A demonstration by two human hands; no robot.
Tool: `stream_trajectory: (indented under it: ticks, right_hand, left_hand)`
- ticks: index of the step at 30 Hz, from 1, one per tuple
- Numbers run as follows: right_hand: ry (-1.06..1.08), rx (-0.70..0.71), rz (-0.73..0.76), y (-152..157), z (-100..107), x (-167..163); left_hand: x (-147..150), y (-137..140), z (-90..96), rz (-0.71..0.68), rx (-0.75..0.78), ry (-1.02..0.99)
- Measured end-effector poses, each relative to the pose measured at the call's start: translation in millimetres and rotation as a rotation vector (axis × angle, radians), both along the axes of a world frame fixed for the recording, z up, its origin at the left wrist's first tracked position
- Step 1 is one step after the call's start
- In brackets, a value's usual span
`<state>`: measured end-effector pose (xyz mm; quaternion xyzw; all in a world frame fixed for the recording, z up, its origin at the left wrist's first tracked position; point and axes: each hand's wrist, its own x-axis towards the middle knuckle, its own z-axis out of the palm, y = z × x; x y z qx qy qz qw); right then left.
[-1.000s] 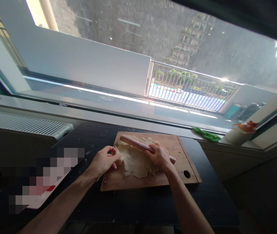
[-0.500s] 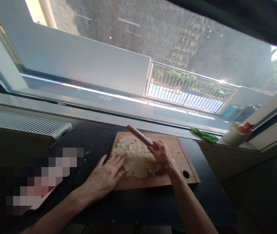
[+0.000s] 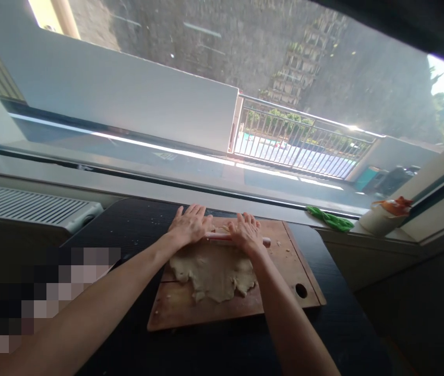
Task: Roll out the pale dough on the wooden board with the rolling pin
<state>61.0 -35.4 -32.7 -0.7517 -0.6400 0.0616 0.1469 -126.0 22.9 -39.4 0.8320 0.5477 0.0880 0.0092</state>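
Board (image 3: 284, 300): it lies on the dark counter (image 3: 116, 224), with its hole at the near right corner and a few crumbs on its right side.
Dough (image 3: 217, 274): it is spread flat over the middle and left of the board, with bumpy, ragged edges on the near side.
Pin (image 3: 218, 236): it lies across the dough, toward the far side of the board, with its right end poking out.
Left grip (image 3: 190, 224): it is flat on the pin's left part, fingers spread and pointing to the board's far side. I can't see the pin's left end under it.
Right grip (image 3: 247, 232): it is flat on the pin too, fingers out straight, not curled round it.
Dough feel: I think it is soft, floppy and not heavy, maybe a bit sticky, and the thin ragged bits could rip.
Dough hold: best to slide flat fingers under a wide part, not pinch a corner.
Pin feel: it looks hard and smooth, so it should roll easily.
Pin hold: a palm on top near each end seems right.
Cloth (image 3: 330, 219): green, on the sill past the board's far right corner.
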Motion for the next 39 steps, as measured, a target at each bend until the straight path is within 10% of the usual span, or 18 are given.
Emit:
stream_trajectory:
  ticks: [5, 12, 18, 25, 33, 39]
  right_hand:
    - [-0.064, 0.070, 0.203, -36, -11, 0]
    - [-0.028, -0.110, 0.088, 18, 8, 4]
    - [-0.099, 0.135, 0.295, -39, -12, 2]
    - [0.113, -0.003, 0.186, 26, 7, 15]
    - [0.113, -0.008, 0.049, -29, 28, 129]
    - [0.108, -0.045, 0.295, -20, 34, 68]
  left_hand:
    - [-16, -30, -9.0, -0.178, 0.094, 0.013]
    - [5, 21, 5.9, 0.005, -0.098, 0.025]
    - [-16, -17, -4.1, -0.290, -0.003, 0.031]
    - [10, 33, 9.5, -0.117, -0.136, 0.058]
    - [-25, -46, 3.3, -0.463, 0.035, -0.094]
    - [-36, -64, 6.5, -0.388, 0.020, -0.275]
